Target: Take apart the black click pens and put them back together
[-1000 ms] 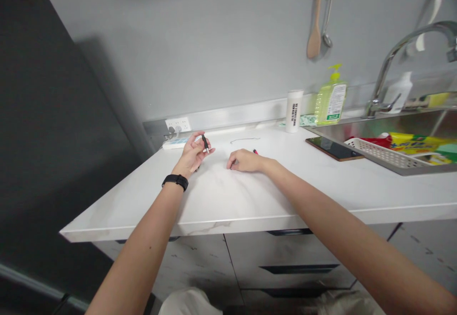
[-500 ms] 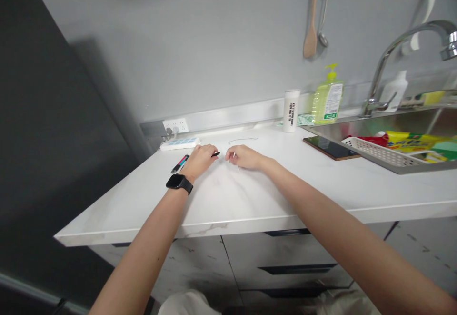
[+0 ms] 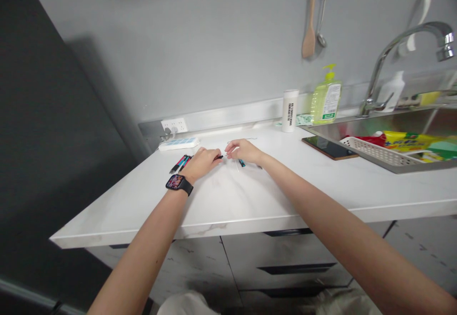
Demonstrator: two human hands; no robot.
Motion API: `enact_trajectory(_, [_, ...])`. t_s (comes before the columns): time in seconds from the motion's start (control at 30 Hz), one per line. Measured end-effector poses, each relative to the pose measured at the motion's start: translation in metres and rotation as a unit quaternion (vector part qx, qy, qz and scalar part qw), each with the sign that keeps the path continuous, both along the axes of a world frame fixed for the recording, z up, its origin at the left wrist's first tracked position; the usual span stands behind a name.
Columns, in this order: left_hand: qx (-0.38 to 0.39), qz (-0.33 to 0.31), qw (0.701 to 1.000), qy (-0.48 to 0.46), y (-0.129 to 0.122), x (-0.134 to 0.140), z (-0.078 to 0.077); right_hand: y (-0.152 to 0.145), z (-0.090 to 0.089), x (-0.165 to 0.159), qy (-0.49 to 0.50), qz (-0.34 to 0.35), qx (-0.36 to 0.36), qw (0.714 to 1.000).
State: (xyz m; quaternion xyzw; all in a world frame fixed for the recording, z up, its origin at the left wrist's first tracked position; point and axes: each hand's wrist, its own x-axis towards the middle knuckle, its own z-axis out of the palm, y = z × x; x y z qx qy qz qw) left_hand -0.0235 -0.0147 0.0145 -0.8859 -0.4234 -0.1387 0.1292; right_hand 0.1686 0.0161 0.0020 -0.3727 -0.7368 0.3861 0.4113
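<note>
My left hand [image 3: 203, 161], with a dark watch [image 3: 175, 181] on its wrist, is closed on a slim black pen [image 3: 219, 157]; only its dark end shows past the fingers. Beside that hand, several pens [image 3: 178, 163] with black, pink and teal parts lie together on the white countertop [image 3: 214, 200]. My right hand [image 3: 245, 151] hovers just right of the pen's end, fingers curled together. Anything in its fingertips is too small to make out. Under its palm shows a teal and black piece [image 3: 242, 163], partly hidden, with a thin white strip [image 3: 237, 165] near it.
A power strip [image 3: 179, 144] lies at the back left by the wall socket [image 3: 174, 125]. To the right are a white canister [image 3: 290, 111], a soap bottle [image 3: 326, 98], a dark phone-like slab [image 3: 329, 148] and the sink [image 3: 396, 166] with a white perforated basket [image 3: 374, 151].
My right hand has lifted slightly away from the counter, and the teal and black piece now shows beneath it. My left hand has shifted slightly right, exposing more pens. The watch face has lit up.
</note>
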Motion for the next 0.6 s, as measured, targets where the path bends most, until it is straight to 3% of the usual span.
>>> enact_trajectory(0.2, [-0.023,-0.023,0.999,-0.036,-0.0014,0.0016,0.0019,-0.0022,-0.0003,0.0000,-0.029,-0.009,0.005,1.000])
enact_trajectory(0.6, [-0.019,-0.033,0.999,-0.020,-0.0031,0.0046,0.0024,-0.0036,0.0018,0.0006,-0.039,-0.033,0.009,0.999])
